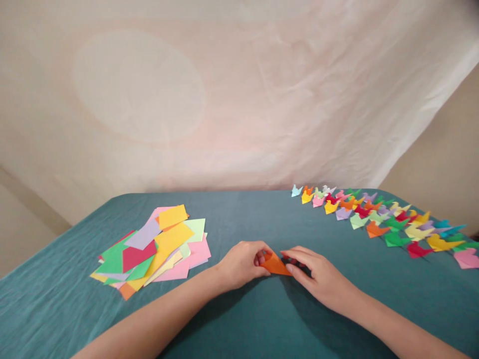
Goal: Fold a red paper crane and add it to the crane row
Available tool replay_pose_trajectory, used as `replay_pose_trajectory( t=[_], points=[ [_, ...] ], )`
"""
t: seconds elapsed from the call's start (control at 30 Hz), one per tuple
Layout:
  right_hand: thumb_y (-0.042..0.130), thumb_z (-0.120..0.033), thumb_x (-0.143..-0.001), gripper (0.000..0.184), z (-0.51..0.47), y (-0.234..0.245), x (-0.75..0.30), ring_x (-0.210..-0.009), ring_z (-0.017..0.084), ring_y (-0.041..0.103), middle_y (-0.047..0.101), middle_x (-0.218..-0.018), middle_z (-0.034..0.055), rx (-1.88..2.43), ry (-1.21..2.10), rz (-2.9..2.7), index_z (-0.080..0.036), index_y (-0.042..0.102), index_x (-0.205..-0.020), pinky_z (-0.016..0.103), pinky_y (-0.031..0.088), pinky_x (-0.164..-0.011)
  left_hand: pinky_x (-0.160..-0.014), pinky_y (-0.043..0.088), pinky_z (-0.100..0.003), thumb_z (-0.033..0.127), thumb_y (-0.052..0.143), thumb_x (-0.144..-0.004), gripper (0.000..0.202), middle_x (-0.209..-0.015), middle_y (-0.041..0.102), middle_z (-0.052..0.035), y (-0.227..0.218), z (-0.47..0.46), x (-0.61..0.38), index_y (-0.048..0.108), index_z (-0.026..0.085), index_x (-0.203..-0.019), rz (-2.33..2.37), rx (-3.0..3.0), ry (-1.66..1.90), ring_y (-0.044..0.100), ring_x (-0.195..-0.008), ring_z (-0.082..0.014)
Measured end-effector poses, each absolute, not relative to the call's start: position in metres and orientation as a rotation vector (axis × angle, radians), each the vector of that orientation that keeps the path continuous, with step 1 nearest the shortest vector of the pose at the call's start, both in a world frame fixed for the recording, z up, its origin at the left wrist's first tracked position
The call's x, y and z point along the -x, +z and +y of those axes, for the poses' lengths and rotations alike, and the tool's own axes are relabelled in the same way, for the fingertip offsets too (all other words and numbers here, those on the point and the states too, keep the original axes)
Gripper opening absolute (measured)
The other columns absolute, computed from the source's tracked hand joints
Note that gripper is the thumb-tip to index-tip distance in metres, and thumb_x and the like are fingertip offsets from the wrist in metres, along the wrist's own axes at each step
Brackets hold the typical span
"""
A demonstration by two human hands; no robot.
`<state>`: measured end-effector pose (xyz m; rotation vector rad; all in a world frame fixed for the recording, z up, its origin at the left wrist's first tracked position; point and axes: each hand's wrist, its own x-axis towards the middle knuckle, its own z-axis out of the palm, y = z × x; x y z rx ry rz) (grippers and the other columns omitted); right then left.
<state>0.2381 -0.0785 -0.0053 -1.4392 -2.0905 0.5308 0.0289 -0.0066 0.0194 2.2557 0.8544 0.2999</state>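
An orange folded piece of paper [276,265] is between my two hands, just above or on the teal cloth in the middle of the table. My left hand [247,263] pinches its left end between thumb and fingers. At the paper's right corner is my right hand [312,271], its thumb against the edge and its fingers curled over a dark gap. The fingers cover parts of the paper, so its full folded shape is hidden.
To the left lies a loose pile of coloured paper sheets [172,237]. Rows of small folded paper birds [376,230] stand along the right side. A teal cloth [239,214] covers the table, and a pale fabric sheet [239,99] hangs behind it.
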Motion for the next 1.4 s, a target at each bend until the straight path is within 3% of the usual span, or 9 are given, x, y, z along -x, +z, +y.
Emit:
replay_pose_trajectory(
  t=[0.17,0.3,0.43,0.67,0.9,1.4],
  points=[
    [0.046,-0.025,-0.087,0.017,-0.061,-0.002,-0.233,-0.085,0.018,0.059,0.062,-0.094,0.0044,1.458,0.616,-1.878,-0.020,0.055,-0.100,0.032,0.046,-0.077,-0.076,0.041,-0.024,0.010,0.059,-0.076,0.011,-0.083,0.063,-0.0005,0.010,-0.005,-0.024,0.065,0.017,-0.083,0.625,-2.446,0.544,0.057,-0.079,-0.0131],
    [0.047,-0.033,-0.089,0.014,-0.056,0.000,-0.226,-0.074,0.015,0.057,0.060,-0.081,0.0014,1.374,0.710,-1.749,-0.020,0.052,-0.086,0.028,0.046,-0.068,-0.079,0.039,-0.025,0.000,0.055,-0.072,0.023,-0.085,0.064,-0.0005,-0.001,0.001,-0.020,0.065,0.018,-0.082,0.558,-2.547,0.641,0.056,-0.083,-0.0139],
    [0.049,-0.032,-0.088,0.018,-0.061,0.000,-0.223,-0.074,0.014,0.056,0.059,-0.079,0.0010,1.301,0.650,-1.695,-0.021,0.046,-0.075,0.027,0.044,-0.070,-0.079,0.039,-0.027,0.000,0.054,-0.072,0.025,-0.089,0.064,-0.0010,-0.008,0.004,-0.020,0.065,0.019,-0.083,0.540,-2.608,0.711,0.055,-0.086,-0.0147],
    [0.059,-0.029,-0.079,0.014,-0.067,-0.007,-0.221,-0.074,0.016,0.056,0.059,-0.080,0.0011,1.335,0.559,-1.770,-0.021,0.047,-0.080,0.028,0.044,-0.068,-0.078,0.038,-0.028,0.007,0.049,-0.082,0.022,-0.089,0.066,-0.0020,-0.010,0.004,-0.021,0.066,0.020,-0.085,0.444,-2.711,0.708,0.057,-0.086,-0.0144],
    [0.049,-0.019,-0.082,0.003,-0.065,-0.012,-0.222,-0.065,0.013,0.054,0.055,-0.073,-0.0013,1.430,0.546,-1.779,-0.021,0.047,-0.082,0.025,0.042,-0.062,-0.078,0.038,-0.029,0.004,0.050,-0.081,0.023,-0.088,0.067,-0.0008,-0.013,0.006,-0.021,0.066,0.021,-0.085,0.426,-2.760,0.784,0.057,-0.086,-0.0134],
    [0.044,-0.025,-0.087,0.009,-0.061,-0.013,-0.231,-0.067,0.015,0.054,0.057,-0.074,0.0013,1.402,0.587,-1.733,-0.020,0.051,-0.084,0.027,0.044,-0.061,-0.075,0.037,-0.028,0.006,0.048,-0.083,0.020,-0.083,0.067,-0.0004,-0.003,-0.001,-0.019,0.061,0.018,-0.074,0.561,-2.793,0.973,0.056,-0.081,-0.0120]
  ],
)
